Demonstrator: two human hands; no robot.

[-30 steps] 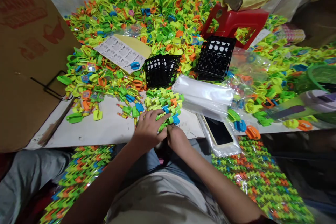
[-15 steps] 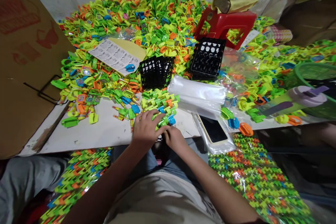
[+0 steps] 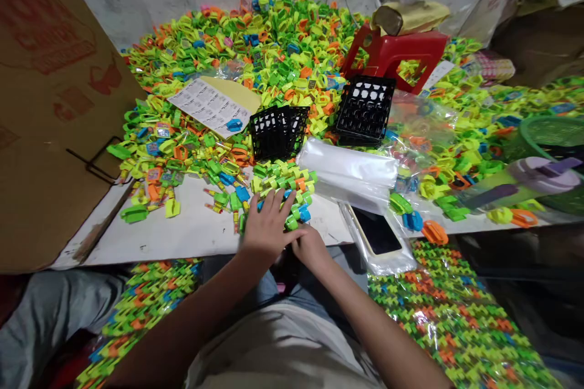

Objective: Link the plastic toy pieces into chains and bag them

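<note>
A tight block of toy watches (image 3: 298, 185), green, yellow, blue and orange, lies at the table's front edge. My left hand (image 3: 267, 228) rests palm down on its near-left side, with the fingers spread over the toys and the thumb stretched to the right. Close by at the block's near edge is my right hand (image 3: 311, 247), with its fingers curled and partly hidden under the left thumb. What it grips cannot be made out. Loose toy watches with candy-like tubes (image 3: 222, 200) lie left of my left hand.
Behind the block stand black plastic trays (image 3: 278, 134) and more stacked trays (image 3: 365, 109). Clear plastic bags (image 3: 349, 170) and a bagged phone (image 3: 376, 231) lie to the right. A sticker sheet (image 3: 212, 103), red stool (image 3: 415, 51), bottle (image 3: 520, 185) and cardboard box (image 3: 50, 152) surround a large toy heap.
The whole view has shifted slightly right and down. My left fingers have straightened and spread farther over the toy watches. My right hand stays at the block's near edge.
</note>
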